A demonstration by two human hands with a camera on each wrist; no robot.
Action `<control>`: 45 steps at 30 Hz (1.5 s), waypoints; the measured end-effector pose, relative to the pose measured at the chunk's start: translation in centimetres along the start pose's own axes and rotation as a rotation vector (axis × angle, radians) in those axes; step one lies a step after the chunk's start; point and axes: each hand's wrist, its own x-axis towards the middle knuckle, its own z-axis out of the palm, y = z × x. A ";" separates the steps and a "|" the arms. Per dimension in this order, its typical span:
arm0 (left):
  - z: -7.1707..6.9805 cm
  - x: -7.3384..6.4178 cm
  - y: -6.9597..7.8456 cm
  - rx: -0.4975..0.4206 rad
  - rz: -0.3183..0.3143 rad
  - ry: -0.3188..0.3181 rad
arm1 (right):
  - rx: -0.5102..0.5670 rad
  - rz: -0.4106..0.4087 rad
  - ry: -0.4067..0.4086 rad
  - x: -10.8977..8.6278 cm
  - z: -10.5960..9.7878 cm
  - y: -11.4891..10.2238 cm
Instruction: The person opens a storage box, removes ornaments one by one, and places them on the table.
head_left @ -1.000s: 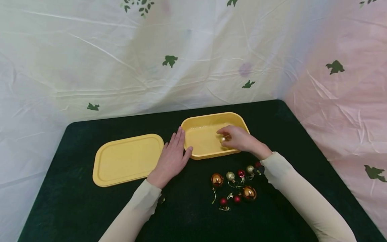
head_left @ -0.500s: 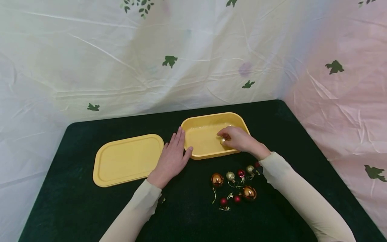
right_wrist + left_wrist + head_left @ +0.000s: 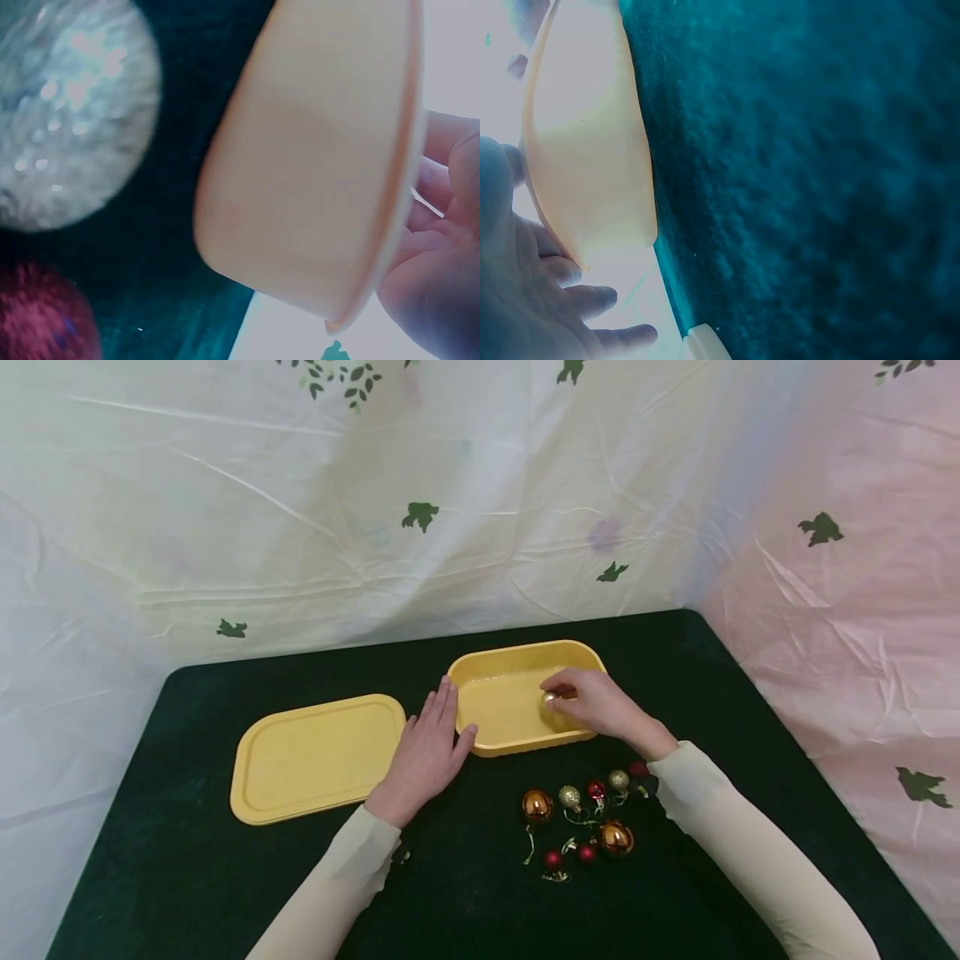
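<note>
A yellow rectangular box (image 3: 525,746) stands open-topped at the back of the table. My right hand (image 3: 600,703) reaches over its near right side and pinches a small gold bauble (image 3: 550,697) inside it; the fingers partly cover the bauble. Against the box's left rim rests my left hand (image 3: 422,758), its fingers straight. The left wrist view shows those fingers beside the box's outer wall (image 3: 592,142). In the right wrist view, the box wall (image 3: 307,165) hides the right fingertips and what they hold.
The matching yellow lid (image 3: 318,760) lies flat at the left. Nearer the front lie copper baubles (image 3: 537,807), glittery gold baubles (image 3: 570,797) and red baubles (image 3: 552,860) with string loops. A dark green cloth covers the table (image 3: 480,902); a patterned curtain hangs behind.
The right hand has shifted very slightly within the box, and the gold bauble sits a little higher between its fingers. The left hand stays on the rim.
</note>
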 end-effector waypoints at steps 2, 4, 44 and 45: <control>0.0 0.0 -0.1 0.003 0.000 -0.003 | 0.025 -0.012 0.024 -0.4 -0.3 -0.2; 0.0 -0.1 -0.1 0.002 0.002 -0.003 | 0.038 -0.020 0.046 -0.8 -0.6 -0.4; 0.0 -0.1 -0.1 0.001 0.011 0.008 | 0.096 -0.052 0.211 -10.2 -4.5 -2.7; 0.0 -0.1 -0.1 0.000 0.012 0.009 | 0.096 -0.050 0.215 -10.5 -4.5 -2.6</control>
